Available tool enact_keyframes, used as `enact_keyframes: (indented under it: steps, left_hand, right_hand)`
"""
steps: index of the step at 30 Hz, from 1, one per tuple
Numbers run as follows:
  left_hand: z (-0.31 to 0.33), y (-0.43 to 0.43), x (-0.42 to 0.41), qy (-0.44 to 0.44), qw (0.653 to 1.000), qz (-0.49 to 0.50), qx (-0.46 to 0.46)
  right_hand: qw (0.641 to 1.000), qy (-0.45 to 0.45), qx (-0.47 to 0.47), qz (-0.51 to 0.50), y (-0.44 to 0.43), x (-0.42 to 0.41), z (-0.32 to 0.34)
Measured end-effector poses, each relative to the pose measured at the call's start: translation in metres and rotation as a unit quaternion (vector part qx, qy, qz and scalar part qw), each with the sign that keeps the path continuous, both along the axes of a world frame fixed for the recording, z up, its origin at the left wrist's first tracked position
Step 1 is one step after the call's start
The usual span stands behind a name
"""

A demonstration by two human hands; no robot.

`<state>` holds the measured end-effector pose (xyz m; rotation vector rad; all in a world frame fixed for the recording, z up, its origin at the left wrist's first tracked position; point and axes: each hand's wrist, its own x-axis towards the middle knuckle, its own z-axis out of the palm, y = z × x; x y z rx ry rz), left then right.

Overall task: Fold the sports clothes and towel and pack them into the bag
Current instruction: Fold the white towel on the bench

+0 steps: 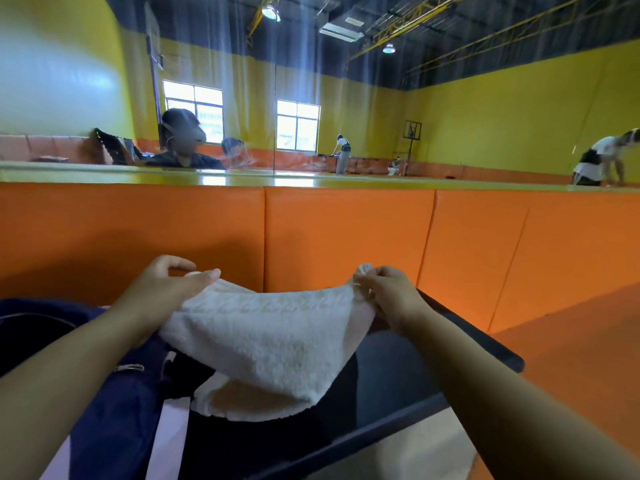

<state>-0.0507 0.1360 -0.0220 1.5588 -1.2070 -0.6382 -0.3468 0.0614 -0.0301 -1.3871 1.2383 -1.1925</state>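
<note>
A white terry towel [270, 344] hangs stretched between my two hands above a black table [398, 372]. My left hand [162, 289] pinches its far left corner between thumb and fingers. My right hand [384, 292] pinches the far right corner, with a bit of cloth bunched above the fingers. The towel's lower part sags and folds under itself onto the table. A dark navy bag or garment [114, 410] with a white stripe and a metal clip lies under my left forearm; I cannot tell which it is.
An orange padded wall [346, 237] stands close behind the table, with a mirror above it showing a yellow gym hall and people. Orange floor [571, 341] lies to the right. The table's right edge [485, 344] runs diagonally.
</note>
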Motion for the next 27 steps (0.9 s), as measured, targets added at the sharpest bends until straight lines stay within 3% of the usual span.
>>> enact_keyframes:
  steps: [2, 5, 12, 16, 22, 27]
  left_hand:
    - [0.007, 0.008, 0.006, 0.039, 0.996, -0.075, 0.023]
    - [0.011, 0.014, 0.015, 0.018, 0.993, -0.118, 0.016]
    - [0.025, 0.016, 0.018, -0.078, 0.99, -0.05, -0.11]
    - [0.043, 0.016, 0.019, -0.106, 0.982, -0.022, -0.156]
    - [0.065, 0.017, 0.036, -0.165, 0.974, 0.059, -0.144]
    - [0.078, 0.027, 0.029, -0.157, 0.973, 0.087, -0.144]
  right_hand:
    - [0.999, -0.031, 0.002, 0.008, 0.001, -0.007, 0.012]
    - [0.998, -0.055, -0.017, 0.012, 0.003, -0.019, 0.027]
    - [0.983, 0.095, -0.148, -0.055, 0.009, -0.033, 0.05]
    - [0.978, 0.086, -0.18, -0.058, 0.017, -0.035, 0.068]
    - [0.974, 0.058, -0.209, -0.059, 0.025, -0.044, 0.09]
    - [0.971, 0.051, -0.222, -0.079, 0.027, -0.045, 0.1]
